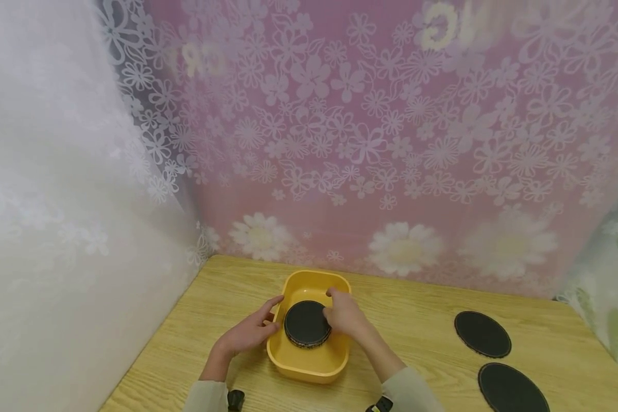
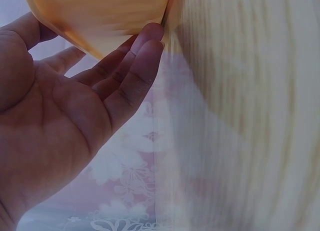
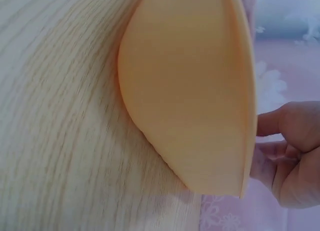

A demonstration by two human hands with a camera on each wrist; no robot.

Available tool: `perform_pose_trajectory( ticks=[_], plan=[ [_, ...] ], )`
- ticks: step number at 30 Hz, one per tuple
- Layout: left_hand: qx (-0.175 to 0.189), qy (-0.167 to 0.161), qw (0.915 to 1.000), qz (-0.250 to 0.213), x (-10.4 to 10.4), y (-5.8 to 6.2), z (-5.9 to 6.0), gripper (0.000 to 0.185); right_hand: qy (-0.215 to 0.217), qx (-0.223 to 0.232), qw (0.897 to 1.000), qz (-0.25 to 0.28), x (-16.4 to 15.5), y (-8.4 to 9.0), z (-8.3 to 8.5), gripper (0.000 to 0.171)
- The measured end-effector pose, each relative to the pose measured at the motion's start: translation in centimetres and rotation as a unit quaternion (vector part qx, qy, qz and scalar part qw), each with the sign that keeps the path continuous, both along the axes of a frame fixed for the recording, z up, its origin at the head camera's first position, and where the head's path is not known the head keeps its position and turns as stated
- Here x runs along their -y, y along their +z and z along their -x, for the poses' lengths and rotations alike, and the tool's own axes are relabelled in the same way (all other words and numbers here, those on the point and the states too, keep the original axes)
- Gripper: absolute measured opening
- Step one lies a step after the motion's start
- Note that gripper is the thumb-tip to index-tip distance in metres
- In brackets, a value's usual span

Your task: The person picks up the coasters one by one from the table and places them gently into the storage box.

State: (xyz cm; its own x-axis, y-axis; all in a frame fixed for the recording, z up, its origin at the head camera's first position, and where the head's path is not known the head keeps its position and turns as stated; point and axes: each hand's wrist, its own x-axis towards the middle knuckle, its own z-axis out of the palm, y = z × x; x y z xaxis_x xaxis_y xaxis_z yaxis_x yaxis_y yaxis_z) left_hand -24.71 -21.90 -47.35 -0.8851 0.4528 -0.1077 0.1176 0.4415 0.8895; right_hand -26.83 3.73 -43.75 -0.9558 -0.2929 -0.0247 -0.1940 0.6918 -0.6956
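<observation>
A yellow plastic basin (image 1: 309, 372) with rounded corners stands on the table. Inside it lies a thick black round pad (image 1: 306, 323), patterned along its edge. At the basin's left side, my left hand (image 1: 249, 332) holds the rim. Seen from the left wrist, that hand's thumb and a finger reach past the rim while other fingertips (image 2: 150, 33) touch the outer wall. My right hand (image 1: 345, 315) reaches over the right rim and grips the pad's right edge. In the right wrist view, the basin wall (image 3: 190, 91) hides its fingertips.
Two black round pads, a farther one (image 1: 482, 334) and a nearer one (image 1: 512, 389), lie on the wooden table (image 1: 407, 343) to the right. A pink flowered curtain (image 1: 329, 171) hangs behind the table, and a pale curtain (image 1: 72, 229) borders its left side.
</observation>
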Motion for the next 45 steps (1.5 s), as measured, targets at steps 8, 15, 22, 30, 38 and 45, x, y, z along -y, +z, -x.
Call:
perform_pose_trajectory(
  ticks=[8,15,22,30,38,45],
  plan=[
    [-0.008,0.004,0.9999,0.01,-0.3,-0.4,0.4,0.065,-0.002,0.039,0.988,0.146,-2.4,-0.3,-0.7,0.047],
    [-0.01,0.01,0.9999,0.002,-0.2,-0.8,0.2,0.064,-0.028,0.048,0.973,0.226,-4.8,-0.2,-1.8,0.049],
    [-0.005,0.021,0.9998,-0.002,0.1,-0.8,-0.5,0.064,-0.048,0.039,0.97,0.234,-8.9,0.3,-3.1,0.05],
    [-0.004,0.042,0.999,-0.015,-0.1,-0.9,-1.5,0.061,-0.101,0.032,0.977,0.183,-15.3,1.2,-4.4,0.055],
    [-0.021,0.055,0.9983,-0.006,-0.9,-0.9,-1.5,0.059,-0.152,0.055,0.98,0.118,-22.2,1.2,-6.3,0.069],
    [-0.043,0.035,0.9981,0.025,-1.1,-0.5,-1.7,0.058,-0.199,0.095,0.969,0.109,-26.2,0.0,-7.5,0.076]
  ],
)
